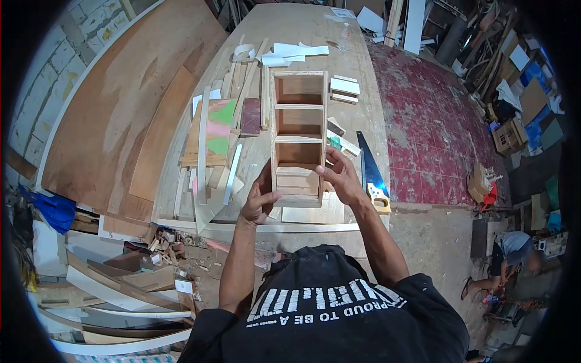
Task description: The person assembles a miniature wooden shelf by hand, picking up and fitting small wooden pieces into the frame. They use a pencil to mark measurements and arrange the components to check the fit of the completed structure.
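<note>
Between my hands is a small, narrow wooden shelf unit (pixel 298 140) with several open compartments in a column. A paler wood panel (pixel 298 181) covers part of its nearest compartment. My left hand (pixel 261 202) grips the near left side, thumb on the front edge. My right hand (pixel 341 176) holds the right side, with its thumb at the edge and fingers around the outside. To the right of my right hand lies a handsaw (pixel 371 163) with a light wooden handle. Under the unit's near end a flat wood piece (pixel 311 215) rests on the worktable (pixel 327 18).
Wood strips, a green-and-pink-marked board (pixel 219 130), a dark red piece (pixel 250 117) and white scraps (pixel 293 55) lie about the table. A large plywood sheet (pixel 121 103) leans on the left. Another person (pixel 511 254) is low down at the far right.
</note>
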{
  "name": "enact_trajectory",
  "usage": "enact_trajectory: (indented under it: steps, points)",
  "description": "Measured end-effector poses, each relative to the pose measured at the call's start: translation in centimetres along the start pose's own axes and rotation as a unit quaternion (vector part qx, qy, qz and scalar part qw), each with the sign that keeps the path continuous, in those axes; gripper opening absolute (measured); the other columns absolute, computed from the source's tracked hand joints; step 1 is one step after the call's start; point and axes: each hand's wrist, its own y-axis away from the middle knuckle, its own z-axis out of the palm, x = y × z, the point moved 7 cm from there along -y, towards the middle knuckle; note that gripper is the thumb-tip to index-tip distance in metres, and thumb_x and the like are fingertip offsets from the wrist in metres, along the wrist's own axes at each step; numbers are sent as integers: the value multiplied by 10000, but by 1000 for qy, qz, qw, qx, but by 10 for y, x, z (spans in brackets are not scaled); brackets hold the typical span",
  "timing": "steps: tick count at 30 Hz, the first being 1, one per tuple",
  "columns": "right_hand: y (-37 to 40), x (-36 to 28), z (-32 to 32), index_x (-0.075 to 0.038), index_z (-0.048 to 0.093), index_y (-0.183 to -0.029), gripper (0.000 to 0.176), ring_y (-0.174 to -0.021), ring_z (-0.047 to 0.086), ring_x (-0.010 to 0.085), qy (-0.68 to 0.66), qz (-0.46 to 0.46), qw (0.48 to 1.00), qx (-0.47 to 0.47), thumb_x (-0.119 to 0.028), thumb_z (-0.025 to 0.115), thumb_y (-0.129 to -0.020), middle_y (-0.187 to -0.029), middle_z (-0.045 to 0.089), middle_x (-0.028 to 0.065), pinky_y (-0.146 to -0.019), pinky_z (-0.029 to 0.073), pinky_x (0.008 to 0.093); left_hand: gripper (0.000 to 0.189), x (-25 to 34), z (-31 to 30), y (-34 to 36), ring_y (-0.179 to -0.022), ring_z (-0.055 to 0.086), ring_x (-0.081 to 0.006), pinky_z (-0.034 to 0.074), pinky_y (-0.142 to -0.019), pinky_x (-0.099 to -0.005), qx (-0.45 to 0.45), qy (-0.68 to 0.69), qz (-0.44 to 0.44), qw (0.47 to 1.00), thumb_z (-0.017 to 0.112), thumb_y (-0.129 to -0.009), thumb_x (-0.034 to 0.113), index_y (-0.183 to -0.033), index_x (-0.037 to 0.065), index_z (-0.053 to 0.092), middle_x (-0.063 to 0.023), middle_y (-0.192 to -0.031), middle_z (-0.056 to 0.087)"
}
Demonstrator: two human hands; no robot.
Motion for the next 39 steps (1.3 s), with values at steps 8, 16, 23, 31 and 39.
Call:
enact_trajectory:
  steps: [8,16,23,31,39]
  points:
    - [21,-43,19,21,370,-1362,723,-1167,553,338,370,-220,900,69,-169,775,-794,-1249,529,227,-977,454,423,610,-60,2,-20,-1296,463,-300,389,-1011,-593,261,334,-123,898,470,-919,635,-1322,182,533,-82,-1352,534]
    - [54,-21,73,-11,528,-1222,579,-1244,488,359,600,-374,707,-24,-129,737,-695,-1367,517,142,-995,379,516,515,-105,11,-29,-1369,380,-233,294,-1173,-424,-188,476,38,858,388,-1024,351,-1457,79,327,-120,-1452,397]
    - [62,-16,87,-133,565,-1186,483,-1257,490,289,620,-375,689,-37,-171,723,-731,-1346,539,56,-928,370,504,534,-155,12,-10,-1377,325,-201,256,-1175,-380,-159,568,-105,801,433,-1011,354,-1466,111,297,-79,-1455,346]
    - [45,-48,102,-214,428,-1365,864,-1282,415,353,655,-232,698,-171,-401,826,-622,-1360,426,173,-986,340,552,621,-90,18,2,-1396,293,-218,281,-1167,-391,-48,108,-15,993,470,-987,411,-1485,117,243,-88,-1476,299]
    - [40,-47,96,-189,467,-1389,981,-1175,445,380,618,-227,732,-174,-508,821,-531,-1198,463,216,-972,328,515,595,-111,-2,13,-1336,432,-234,416,-1092,-392,19,325,-90,941,507,-983,425,-1478,152,320,-77,-1463,409]
